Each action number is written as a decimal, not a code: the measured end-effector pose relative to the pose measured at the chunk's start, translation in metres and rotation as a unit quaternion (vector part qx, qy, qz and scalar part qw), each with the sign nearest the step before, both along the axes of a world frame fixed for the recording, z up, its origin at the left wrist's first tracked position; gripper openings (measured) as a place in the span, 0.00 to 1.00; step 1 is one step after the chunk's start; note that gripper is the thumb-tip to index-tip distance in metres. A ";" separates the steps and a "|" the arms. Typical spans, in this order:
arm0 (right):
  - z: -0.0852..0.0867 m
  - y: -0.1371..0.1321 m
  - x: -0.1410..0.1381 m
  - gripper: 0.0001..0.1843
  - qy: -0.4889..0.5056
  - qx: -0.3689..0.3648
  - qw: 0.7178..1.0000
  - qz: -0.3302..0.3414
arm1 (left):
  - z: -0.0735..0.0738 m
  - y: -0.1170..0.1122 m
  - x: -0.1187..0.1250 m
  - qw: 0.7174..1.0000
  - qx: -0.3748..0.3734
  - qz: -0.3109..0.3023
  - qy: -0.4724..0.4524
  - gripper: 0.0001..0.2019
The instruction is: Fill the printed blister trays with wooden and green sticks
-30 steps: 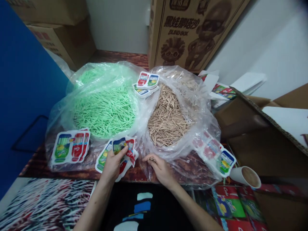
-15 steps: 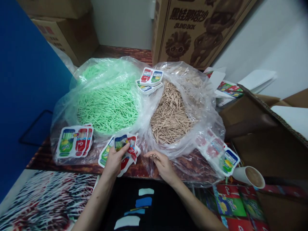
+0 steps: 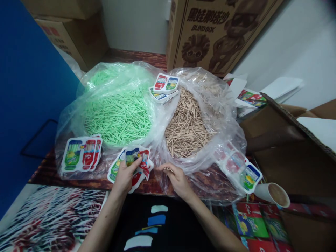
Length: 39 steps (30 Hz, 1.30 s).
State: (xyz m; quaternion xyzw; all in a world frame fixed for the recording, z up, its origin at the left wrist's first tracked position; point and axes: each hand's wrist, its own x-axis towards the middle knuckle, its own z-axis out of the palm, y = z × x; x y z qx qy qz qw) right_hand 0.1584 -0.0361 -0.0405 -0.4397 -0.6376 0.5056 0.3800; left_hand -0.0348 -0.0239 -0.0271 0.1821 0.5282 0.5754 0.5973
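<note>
My left hand (image 3: 125,177) grips a printed packet (image 3: 134,157) on top of a small pile of such packets at the table's front edge. My right hand (image 3: 177,179) is closed in a pinch on a few tan wooden sticks (image 3: 168,170), just in front of a clear bag of tan sticks (image 3: 187,130). A second clear bag holds green sticks (image 3: 118,118) to the left of it.
More printed packets lie at the left (image 3: 82,154), between the bags at the back (image 3: 165,86) and at the right (image 3: 246,170). A paper cup (image 3: 274,194) lies on its side at the right. Cardboard boxes (image 3: 217,31) stand behind; an open carton (image 3: 294,150) is at the right.
Both hands stay almost where they were; the view has shifted slightly. The left thumb has slid a little over the packet.
</note>
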 end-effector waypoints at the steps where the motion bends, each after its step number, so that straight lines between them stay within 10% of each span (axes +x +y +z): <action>1: 0.000 0.000 0.000 0.13 0.000 0.000 1.000 0.000 | 0.000 0.000 0.000 1.000 -0.001 0.002 -0.002 0.13; 39: 0.029 0.038 0.009 0.12 -0.030 0.082 0.996 -0.017 | 0.009 -0.007 0.013 0.983 0.025 -0.134 0.123 0.13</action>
